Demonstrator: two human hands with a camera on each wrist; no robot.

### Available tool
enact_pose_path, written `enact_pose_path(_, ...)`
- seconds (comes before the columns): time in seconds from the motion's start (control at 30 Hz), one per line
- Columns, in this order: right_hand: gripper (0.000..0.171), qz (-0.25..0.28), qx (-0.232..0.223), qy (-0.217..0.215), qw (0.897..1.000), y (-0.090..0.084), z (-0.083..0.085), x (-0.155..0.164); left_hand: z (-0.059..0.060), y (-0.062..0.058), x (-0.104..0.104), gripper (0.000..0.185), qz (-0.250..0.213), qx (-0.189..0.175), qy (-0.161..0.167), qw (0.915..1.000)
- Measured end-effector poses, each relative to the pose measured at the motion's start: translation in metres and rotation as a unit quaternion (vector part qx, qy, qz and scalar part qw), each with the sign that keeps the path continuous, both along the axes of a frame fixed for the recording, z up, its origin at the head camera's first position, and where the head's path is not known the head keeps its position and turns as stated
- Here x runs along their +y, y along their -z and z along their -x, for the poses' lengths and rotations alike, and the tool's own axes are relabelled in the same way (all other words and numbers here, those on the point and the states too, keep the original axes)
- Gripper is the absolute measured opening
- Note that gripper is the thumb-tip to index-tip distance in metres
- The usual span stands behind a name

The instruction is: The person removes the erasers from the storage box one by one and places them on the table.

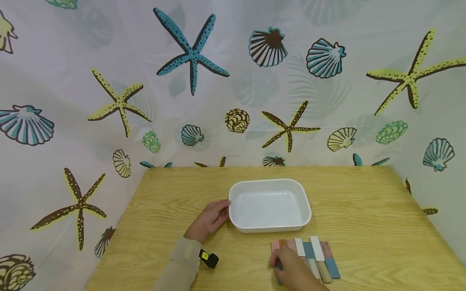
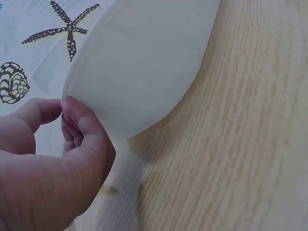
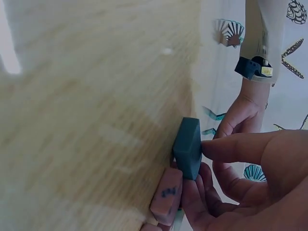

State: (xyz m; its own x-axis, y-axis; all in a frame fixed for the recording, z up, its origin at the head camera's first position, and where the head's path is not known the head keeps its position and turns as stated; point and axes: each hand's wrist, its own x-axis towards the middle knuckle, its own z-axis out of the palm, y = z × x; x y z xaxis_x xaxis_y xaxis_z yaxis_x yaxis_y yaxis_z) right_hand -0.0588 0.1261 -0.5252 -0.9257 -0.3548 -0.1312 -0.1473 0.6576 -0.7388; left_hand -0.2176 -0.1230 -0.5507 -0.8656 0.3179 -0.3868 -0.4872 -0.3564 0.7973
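While gripping tray [image 1: 270, 184], teal block [image 3: 187, 148] pinched.

1. White tray [image 1: 270, 184]: rectangular, rounded corners, upright at desk centre, left rim pinched.
2. Dark teal block [image 3: 187, 148]: small, tilted on edge, pinched at the near end of a row of coloured blocks [image 1: 316, 252].

Light wood table [image 1: 364, 210], white plastic tray [image 1: 270, 229] at ctr, row of coloured blocks [image 1: 313, 254] near front edge
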Motion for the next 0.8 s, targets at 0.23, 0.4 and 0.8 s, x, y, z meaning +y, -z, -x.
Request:
enact_pose_path(0.23,0.019,-0.042,0.055,-0.011,0.998,0.003,-0.002,-0.005,0.0,0.0,-0.002,0.028,0.005,0.005,0.001,1.0)
enact_pose_path(0.4,0.018,-0.052,0.079,-0.021,0.995,0.003,-0.003,-0.006,0.0,0.001,-0.003,0.028,0.011,0.012,0.001,0.9999)
enact_pose_path(0.8,0.013,0.006,0.204,0.066,0.977,-0.03,0.023,0.015,-0.004,-0.008,0.0,0.034,0.265,0.158,0.01,0.9511)
